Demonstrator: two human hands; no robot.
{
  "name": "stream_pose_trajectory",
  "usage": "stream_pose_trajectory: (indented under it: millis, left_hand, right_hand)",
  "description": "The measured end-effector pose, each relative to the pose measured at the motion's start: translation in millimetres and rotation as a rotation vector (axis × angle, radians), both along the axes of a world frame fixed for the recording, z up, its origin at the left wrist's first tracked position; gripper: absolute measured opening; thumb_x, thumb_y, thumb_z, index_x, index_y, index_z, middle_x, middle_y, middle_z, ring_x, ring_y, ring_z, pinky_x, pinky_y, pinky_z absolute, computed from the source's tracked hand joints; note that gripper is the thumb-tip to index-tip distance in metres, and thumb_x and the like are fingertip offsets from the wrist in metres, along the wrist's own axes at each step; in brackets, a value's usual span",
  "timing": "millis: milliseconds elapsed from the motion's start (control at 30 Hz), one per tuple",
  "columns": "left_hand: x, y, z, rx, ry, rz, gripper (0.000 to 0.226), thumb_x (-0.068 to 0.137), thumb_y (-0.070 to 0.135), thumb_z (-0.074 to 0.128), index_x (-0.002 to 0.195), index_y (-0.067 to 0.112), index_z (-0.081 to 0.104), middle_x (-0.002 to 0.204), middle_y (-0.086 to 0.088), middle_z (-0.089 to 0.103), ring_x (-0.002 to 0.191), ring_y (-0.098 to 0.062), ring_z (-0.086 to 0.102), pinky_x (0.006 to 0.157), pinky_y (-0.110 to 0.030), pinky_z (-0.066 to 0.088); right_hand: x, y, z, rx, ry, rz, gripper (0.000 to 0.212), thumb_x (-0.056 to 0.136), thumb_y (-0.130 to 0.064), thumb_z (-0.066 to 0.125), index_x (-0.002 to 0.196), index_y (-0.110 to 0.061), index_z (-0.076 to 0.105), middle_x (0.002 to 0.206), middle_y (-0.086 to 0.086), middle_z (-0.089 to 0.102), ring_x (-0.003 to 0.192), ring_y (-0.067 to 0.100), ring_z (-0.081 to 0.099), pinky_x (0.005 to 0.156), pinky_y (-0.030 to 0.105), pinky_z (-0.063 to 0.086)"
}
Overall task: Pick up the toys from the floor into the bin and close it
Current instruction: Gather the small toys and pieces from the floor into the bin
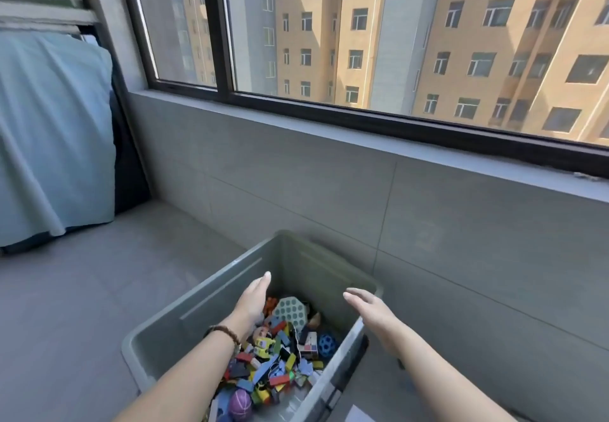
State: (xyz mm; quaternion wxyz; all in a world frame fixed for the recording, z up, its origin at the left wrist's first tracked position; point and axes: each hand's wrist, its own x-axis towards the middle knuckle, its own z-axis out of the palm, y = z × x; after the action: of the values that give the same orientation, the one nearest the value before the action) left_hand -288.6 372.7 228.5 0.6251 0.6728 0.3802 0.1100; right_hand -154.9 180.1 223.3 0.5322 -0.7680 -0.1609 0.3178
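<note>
Item: grey bin (211, 303), lower centre of my frame, lid off, standing on the tiled floor (82, 306).
Contents: toys (280, 365) heaped inside, with a purple ball (240, 403) at the bottom edge.
My left hand (253, 299): fingers straight, empty, over the bin's inside.
My right hand (369, 306): fingers straight, empty, above its right rim.

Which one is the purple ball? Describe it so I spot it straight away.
Find the open grey bin on the floor below the window. At the near end of its toy pile, just right of the left forearm, lies the purple ball. It is solid with dark seam lines, unlike the blue ball full of holes by the bin's right wall.
</note>
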Motion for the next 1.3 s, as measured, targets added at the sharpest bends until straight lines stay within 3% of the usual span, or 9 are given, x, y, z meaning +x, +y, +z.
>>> stream_pose_trajectory:
  millis: [300,667,800,867,967,1033,1133,1233,1300]
  left_hand:
    - [95,-123,-17,0.261,-0.114,-0.266,0.038,0.096,0.031,0.049,0.129,0.014,0.050,0.130,-0.001,0.054,0.117,-0.011,0.049,0.097,-0.020,0.035]
    - [200,-197,-157,0.370,0.164,-0.524,0.058,0.093,0.037,0.052,0.142,0.013,0.034,0.144,0.001,0.038,0.135,-0.017,0.035,0.105,-0.021,0.027]
    - [235,-201,-223,0.388,0.207,-0.543,0.032,0.092,0.029,0.056,0.121,0.022,0.046,0.125,0.005,0.042,0.125,-0.014,0.041,0.083,-0.011,0.024]
    - [247,-201,-251,0.359,0.205,-0.540,0.022,0.090,0.029,0.059,0.106,0.028,0.045,0.121,0.006,0.040,0.120,-0.013,0.043,0.082,-0.011,0.027]
    - [262,-193,-289,0.344,0.240,-0.548,0.059,0.084,0.042,0.064,0.133,0.020,0.041,0.139,0.002,0.037,0.128,-0.016,0.039,0.102,-0.021,0.031]
    - [269,-187,-306,0.384,0.281,-0.583,0.073,0.083,0.049,0.061,0.142,0.018,0.032,0.147,0.002,0.031,0.133,-0.014,0.034,0.108,-0.022,0.027]
    - [277,-181,-325,0.469,0.309,-0.639,0.079,0.082,0.054,0.059,0.146,0.023,0.024,0.153,0.004,0.021,0.139,-0.013,0.024,0.112,-0.023,0.021]
    - [284,-179,-339,0.495,0.300,-0.642,0.081,0.080,0.058,0.059,0.146,0.029,0.022,0.156,0.006,0.011,0.142,-0.013,0.015,0.114,-0.025,0.016]
    - [289,-178,-349,0.453,0.282,-0.614,0.080,0.080,0.056,0.062,0.145,0.028,0.026,0.155,0.004,0.016,0.141,-0.013,0.018,0.115,-0.026,0.018]
  right_hand:
    - [79,-177,-35,-0.227,-0.160,-0.195,0.044,0.089,-0.035,0.060,0.129,-0.016,0.052,0.139,0.002,0.048,0.131,0.020,0.041,0.104,0.028,0.032]
    - [135,-257,-180,-0.265,-0.028,-0.193,0.048,0.086,-0.029,0.065,0.130,-0.026,0.047,0.138,-0.003,0.037,0.125,0.011,0.037,0.096,0.017,0.030]
    - [161,-246,-236,-0.241,-0.016,-0.149,0.041,0.086,-0.034,0.064,0.125,-0.031,0.048,0.125,-0.011,0.036,0.114,0.005,0.036,0.097,0.017,0.030]
    - [169,-238,-263,-0.214,-0.007,-0.145,0.029,0.086,-0.031,0.065,0.110,-0.038,0.051,0.121,-0.012,0.039,0.113,0.005,0.039,0.101,0.019,0.032]
    - [180,-225,-299,-0.191,-0.071,-0.153,0.029,0.083,-0.025,0.070,0.101,-0.041,0.053,0.121,-0.006,0.047,0.119,0.011,0.046,0.098,0.014,0.032]
    - [185,-214,-317,-0.194,-0.145,-0.148,0.041,0.082,-0.023,0.071,0.094,-0.059,0.055,0.123,-0.005,0.049,0.122,0.011,0.046,0.097,0.012,0.028]
    - [188,-197,-340,-0.234,-0.250,-0.134,0.065,0.078,-0.032,0.070,0.095,-0.083,0.034,0.125,-0.011,0.045,0.119,0.006,0.041,0.097,0.004,0.023]
    - [187,-183,-355,-0.248,-0.296,-0.195,0.043,0.076,-0.028,0.071,0.111,-0.049,0.060,0.120,-0.008,0.049,0.117,0.011,0.046,0.089,-0.007,0.022]
    - [188,-177,-366,-0.279,-0.322,-0.225,0.040,0.078,-0.016,0.072,0.117,-0.021,0.063,0.119,-0.007,0.050,0.117,0.014,0.047,0.088,-0.007,0.023]
